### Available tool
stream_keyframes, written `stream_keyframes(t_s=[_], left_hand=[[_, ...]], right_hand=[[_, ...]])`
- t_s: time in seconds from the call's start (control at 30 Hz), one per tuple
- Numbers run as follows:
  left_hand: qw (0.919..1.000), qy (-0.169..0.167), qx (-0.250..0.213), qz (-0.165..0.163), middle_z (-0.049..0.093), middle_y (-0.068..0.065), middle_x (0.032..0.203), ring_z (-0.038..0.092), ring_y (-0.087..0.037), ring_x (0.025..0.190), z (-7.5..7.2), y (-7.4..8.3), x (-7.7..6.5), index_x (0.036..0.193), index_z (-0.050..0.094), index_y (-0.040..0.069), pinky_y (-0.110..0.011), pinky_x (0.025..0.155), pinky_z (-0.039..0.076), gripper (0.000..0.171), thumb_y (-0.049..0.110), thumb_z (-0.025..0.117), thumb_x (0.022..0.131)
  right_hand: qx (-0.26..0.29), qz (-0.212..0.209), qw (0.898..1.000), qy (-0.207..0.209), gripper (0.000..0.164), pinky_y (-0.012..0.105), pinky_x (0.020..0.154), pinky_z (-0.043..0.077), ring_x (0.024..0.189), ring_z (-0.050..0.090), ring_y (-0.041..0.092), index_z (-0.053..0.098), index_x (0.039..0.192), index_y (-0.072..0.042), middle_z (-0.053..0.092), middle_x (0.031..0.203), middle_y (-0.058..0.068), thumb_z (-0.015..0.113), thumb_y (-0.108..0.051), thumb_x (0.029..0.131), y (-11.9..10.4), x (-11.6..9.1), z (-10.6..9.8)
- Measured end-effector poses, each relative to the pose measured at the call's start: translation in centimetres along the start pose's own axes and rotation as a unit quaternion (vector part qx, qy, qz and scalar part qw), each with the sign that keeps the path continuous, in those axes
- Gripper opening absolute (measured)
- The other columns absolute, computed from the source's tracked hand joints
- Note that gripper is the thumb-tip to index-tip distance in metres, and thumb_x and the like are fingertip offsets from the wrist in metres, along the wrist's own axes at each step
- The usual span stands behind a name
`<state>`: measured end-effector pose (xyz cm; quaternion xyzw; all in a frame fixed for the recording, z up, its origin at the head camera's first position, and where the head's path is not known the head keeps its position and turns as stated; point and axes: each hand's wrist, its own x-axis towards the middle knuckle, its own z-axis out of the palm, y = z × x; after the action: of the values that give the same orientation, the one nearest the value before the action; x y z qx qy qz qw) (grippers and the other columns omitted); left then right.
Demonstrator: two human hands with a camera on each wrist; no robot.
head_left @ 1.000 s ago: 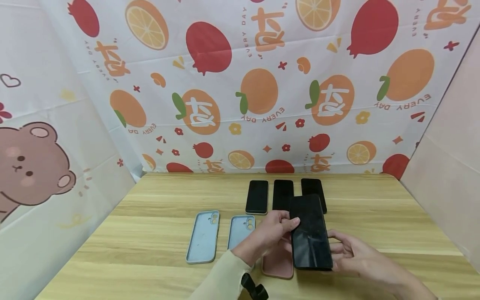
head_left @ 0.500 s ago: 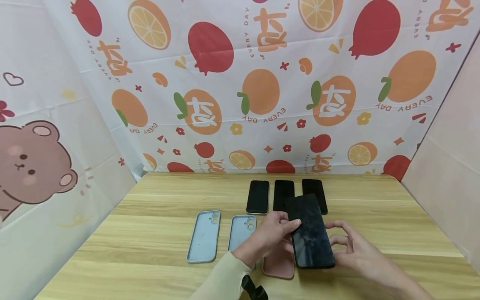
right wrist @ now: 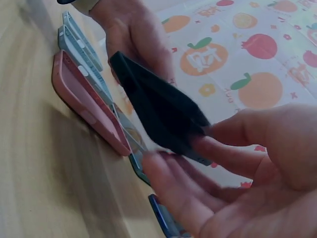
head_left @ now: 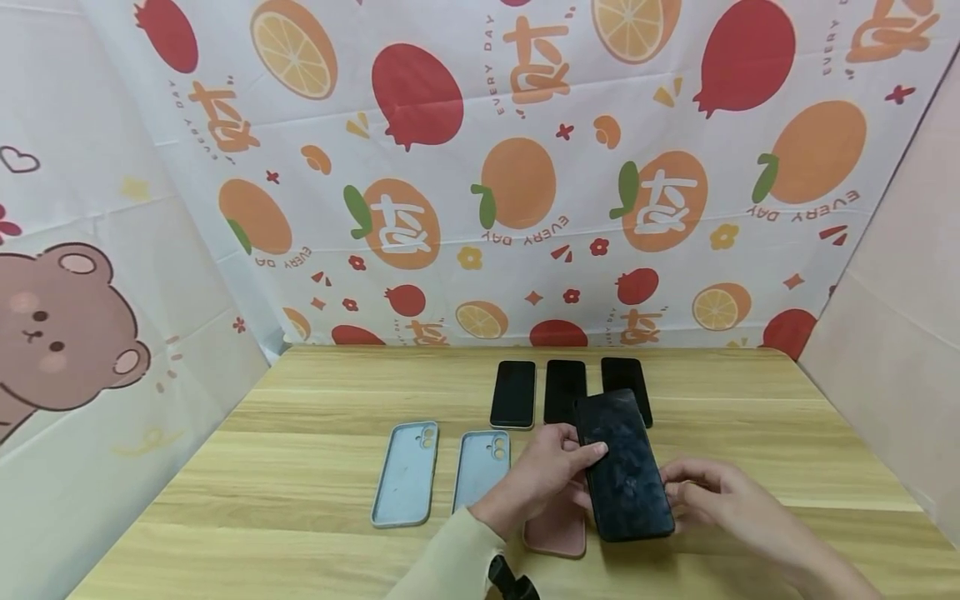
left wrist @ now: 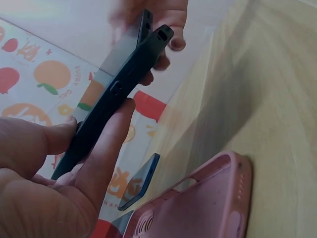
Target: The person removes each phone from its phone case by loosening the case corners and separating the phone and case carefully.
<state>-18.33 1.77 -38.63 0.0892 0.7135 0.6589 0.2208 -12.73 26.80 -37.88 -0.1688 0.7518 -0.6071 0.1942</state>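
A black phone [head_left: 628, 475] is held up, screen toward the head camera, in a dark phone case [left wrist: 116, 89]. At one end in the left wrist view, the phone and the case's edge stand apart. My left hand [head_left: 542, 471] grips the left side, thumb over the screen's edge and fingers beneath. At the lower right edge, my right hand [head_left: 708, 492] pinches a corner of the case between thumb and finger, as the right wrist view shows. A pink phone case [head_left: 557, 532] lies just below the held phone, partly covered by my left hand.
Two light blue phone cases [head_left: 406, 475] lie on the wooden table [head_left: 300, 467] to the left. Behind the held phone, three black phones [head_left: 513, 393] lie in a row. A fruit-print cloth [head_left: 450, 250] hangs at the table's back edge.
The phone and case have tilted slightly, with the lower end shifting right. My right hand's fingers opened out from the edge, then came back together at the lower right corner.
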Motion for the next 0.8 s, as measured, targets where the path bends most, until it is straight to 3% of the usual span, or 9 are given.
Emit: stream_keyframes(t_s=[0.17,0.27,0.53,0.8], left_hand=[[0.9999,0.013,0.008,-0.004,0.069,-0.007,0.079,0.067,-0.013,0.056,0.4,0.1,0.1,0.103,0.057,0.004,-0.033,0.055,0.059,0.031,0.032,0.068,0.094],[0.9998,0.016,0.007,-0.004,0.071,-0.008,0.085,0.067,-0.014,0.058,0.7,0.2,0.1,0.109,0.057,0.004,-0.033,0.054,0.059,0.034,0.032,0.068,0.093],[0.9998,0.011,0.017,0.006,0.072,-0.008,0.085,0.072,-0.021,0.062,1.1,-0.1,0.1,0.111,0.055,0.005,-0.034,0.059,0.061,0.035,0.033,0.067,0.094],[0.9991,-0.024,-0.034,0.008,0.070,-0.008,0.106,0.073,-0.019,0.081,0.9,0.0,0.0,0.131,0.051,0.003,-0.037,0.063,0.062,0.042,0.025,0.065,0.097]], right_hand=[[-0.044,0.026,0.997,0.050,0.033,0.036,0.072,0.060,0.080,0.066,0.017,0.063,0.117,0.004,0.066,0.093,0.010,0.055,-0.024,0.102,-0.4,-0.1,0.2],[-0.054,0.036,0.996,0.067,0.035,0.038,0.066,0.060,0.074,0.065,0.019,0.062,0.117,0.006,0.066,0.092,0.011,0.059,-0.025,0.100,-0.6,0.0,0.3],[-0.042,0.076,0.993,0.076,0.047,0.034,0.074,0.061,0.092,0.066,0.018,0.051,0.128,0.012,0.070,0.109,0.012,0.064,-0.020,0.097,-0.3,0.1,0.1],[-0.037,0.055,0.994,0.088,0.054,0.031,0.075,0.060,0.095,0.066,0.014,0.043,0.133,0.018,0.067,0.115,0.016,0.062,-0.019,0.098,0.0,0.1,-0.3]])
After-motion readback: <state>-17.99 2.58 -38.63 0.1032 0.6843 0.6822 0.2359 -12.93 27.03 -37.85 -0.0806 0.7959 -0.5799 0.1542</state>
